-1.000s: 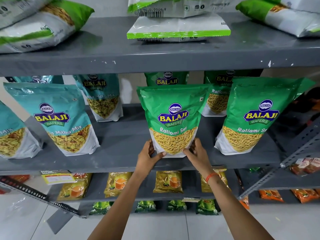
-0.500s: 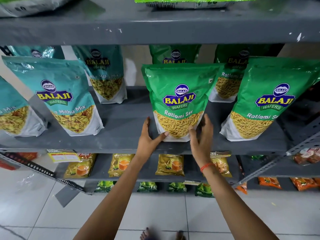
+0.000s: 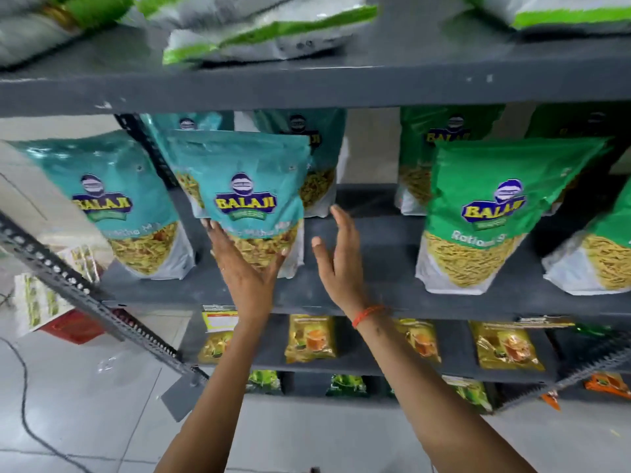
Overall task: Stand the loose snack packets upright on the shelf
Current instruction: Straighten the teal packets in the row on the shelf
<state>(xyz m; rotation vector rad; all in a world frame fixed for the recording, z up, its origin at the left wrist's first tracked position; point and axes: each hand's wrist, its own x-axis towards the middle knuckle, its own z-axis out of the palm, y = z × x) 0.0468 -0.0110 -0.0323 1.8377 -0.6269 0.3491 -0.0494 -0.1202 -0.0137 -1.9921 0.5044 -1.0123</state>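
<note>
A teal Balaji Mitha Mix packet [image 3: 251, 186] stands upright on the grey middle shelf [image 3: 375, 285]. My left hand [image 3: 246, 268] lies flat against its lower front, fingers spread across the clear window. My right hand [image 3: 336, 254] hovers open just right of that packet, palm turned toward it, touching nothing. A green Ratlami Sev packet [image 3: 491, 213] stands upright further right, with no hand on it. Another teal packet [image 3: 112, 206] stands to the left.
More teal and green packets stand at the back of the middle shelf. White-and-green packets [image 3: 259, 32] lie flat on the top shelf. Small gold packets [image 3: 310, 337] fill the lower shelf. A slotted metal brace [image 3: 85, 298] slants across the left.
Both hands let go of the green Ratlami Sev packet and moved left. My left hand now presses on the teal Mitha Mix packet. The view shifted left and up.
</note>
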